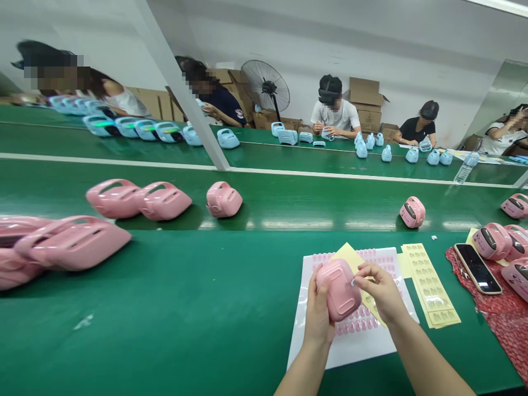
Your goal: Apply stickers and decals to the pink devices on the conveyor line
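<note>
My left hand (pixel 317 308) is wrapped round a pink plastic housing (pixel 339 290), whose rounded, ridged face is turned up. At the housing's right edge, the thumb and forefinger of my right hand (pixel 377 289) are pinched together. A tiny whitish spot shows at those fingertips, too small to name. Under both hands lies a white sheet (pixel 303 335) with rows of small pink stickers (pixel 357 325). A yellow sticker sheet (pixel 347 253) rests on it, partly hidden by the housing and my right hand.
More yellow sticker sheets (pixel 431 286) lie to the right. Beyond them are a phone (pixel 478 268), red bubble wrap (pixel 505 330) and pink units (pixel 490 240). Pink housings (pixel 76 242) stand at left. Across the green conveyor (pixel 313 201), several people sit among blue housings (pixel 228 138).
</note>
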The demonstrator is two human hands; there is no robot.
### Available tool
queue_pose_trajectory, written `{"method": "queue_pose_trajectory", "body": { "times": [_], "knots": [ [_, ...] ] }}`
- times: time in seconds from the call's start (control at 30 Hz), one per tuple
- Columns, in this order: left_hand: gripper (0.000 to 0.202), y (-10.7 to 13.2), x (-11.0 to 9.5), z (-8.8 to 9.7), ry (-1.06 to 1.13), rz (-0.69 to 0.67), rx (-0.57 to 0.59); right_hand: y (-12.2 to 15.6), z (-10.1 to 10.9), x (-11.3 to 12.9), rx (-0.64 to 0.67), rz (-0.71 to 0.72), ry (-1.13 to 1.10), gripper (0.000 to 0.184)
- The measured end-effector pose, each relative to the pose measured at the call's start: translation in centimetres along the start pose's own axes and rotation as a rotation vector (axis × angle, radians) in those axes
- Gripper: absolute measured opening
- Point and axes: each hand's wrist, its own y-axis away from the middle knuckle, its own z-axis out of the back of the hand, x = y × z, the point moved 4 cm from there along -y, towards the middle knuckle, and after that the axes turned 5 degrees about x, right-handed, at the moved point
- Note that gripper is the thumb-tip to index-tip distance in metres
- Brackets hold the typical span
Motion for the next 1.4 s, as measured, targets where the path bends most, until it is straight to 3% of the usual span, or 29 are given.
{"method": "queue_pose_trajectory", "body": {
  "times": [0.3,0.5,0.77,0.87,1.0,1.1,1.2,1.27,1.4],
  "knots": [
    [0.061,0.0,1.1,0.0,-0.03,0.019,0.016,-0.3,0.0,-1.1,0.035,-0.066,0.069,0.009],
    [0.064,0.3,1.2,-0.2,0.006,0.011,-0.019,0.2,-0.3,-1.2,-0.066,-0.047,0.084,0.009],
    [0.06,0.5,1.1,-0.4,0.063,0.029,-0.019,0.3,-0.3,-1.5,-0.065,-0.048,0.122,0.009],
    [0.061,0.6,1.0,-0.6,0.068,0.037,-0.027,0.5,-0.4,-1.2,-0.067,0.004,0.206,0.006],
    [0.059,1.0,1.0,-0.7,0.048,0.052,-0.021,1.3,-1.0,-0.4,-0.101,0.193,0.36,0.004],
    [0.066,1.0,0.9,-0.5,0.016,0.034,0.02,1.6,-1.3,-0.2,-0.087,0.264,0.34,0.005],
    [0.059,0.6,0.4,0.2,0.012,0.041,0.03,0.8,-0.1,-0.8,-0.074,0.167,0.104,0.01],
    [0.048,0.1,0.1,0.8,0.079,0.117,0.006,-0.1,1.5,-1.3,-0.132,0.092,-0.001,0.013],
    [0.037,-1.2,0.1,2.3,0.347,0.259,-0.008,-2.0,4.3,-2.8,-0.249,0.01,0.298,0.006]
  ]
}}
